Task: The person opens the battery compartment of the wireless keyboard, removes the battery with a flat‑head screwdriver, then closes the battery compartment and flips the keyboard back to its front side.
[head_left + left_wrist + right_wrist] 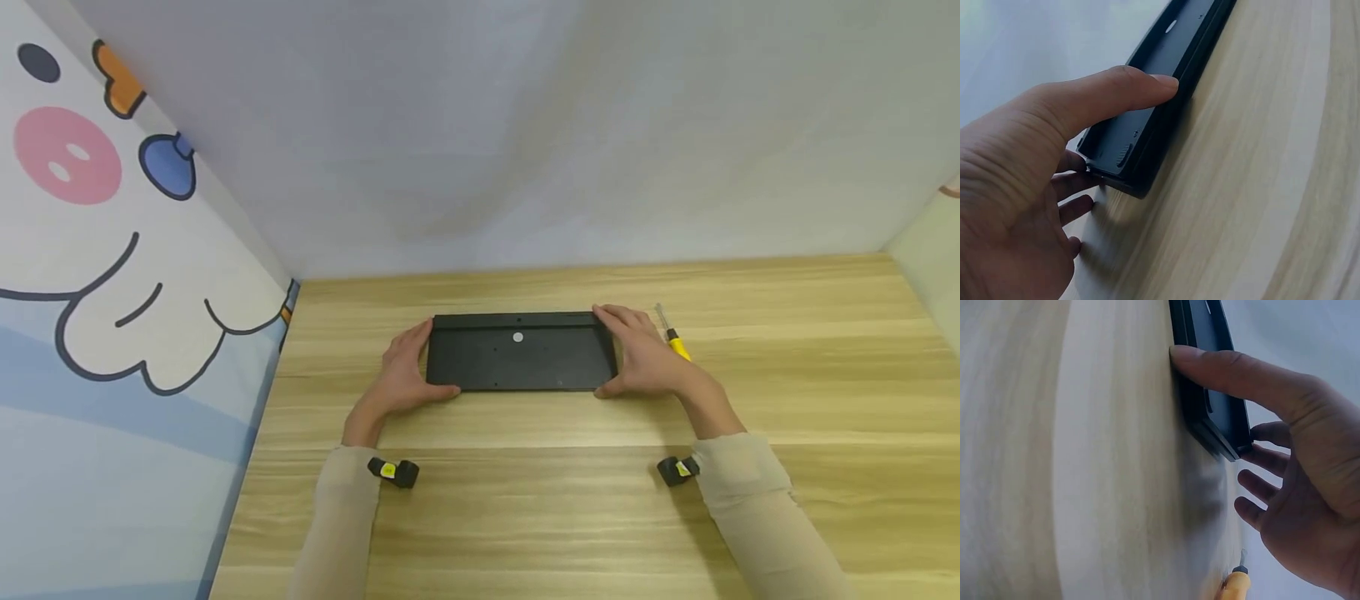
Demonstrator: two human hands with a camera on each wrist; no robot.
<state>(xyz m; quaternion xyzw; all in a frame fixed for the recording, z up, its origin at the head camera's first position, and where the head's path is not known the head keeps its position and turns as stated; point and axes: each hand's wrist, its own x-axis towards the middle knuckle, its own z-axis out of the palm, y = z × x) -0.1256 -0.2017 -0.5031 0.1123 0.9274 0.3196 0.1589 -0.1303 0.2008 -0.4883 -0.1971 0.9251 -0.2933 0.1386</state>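
A black keyboard point(525, 360), underside up, is held level close over the wooden table, with a round white sticker and small screw holes on it. My left hand point(405, 375) grips its left end, thumb on the near edge and fingertips at the far corner. At the other end, my right hand point(641, 357) holds it the same way. The left wrist view shows the thumb point(1129, 87) over the rim and a ribbed piece near the corner. In the right wrist view the keyboard's corner point(1219, 434) sits between thumb and fingers. The keys' side is hidden.
A screwdriver point(677, 342) with a yellow and black handle lies just right of my right hand. The wooden table point(525, 517) ends at a pale grey cloth wall point(525, 167) behind. A cartoon-printed panel point(112, 333) stands along the left side.
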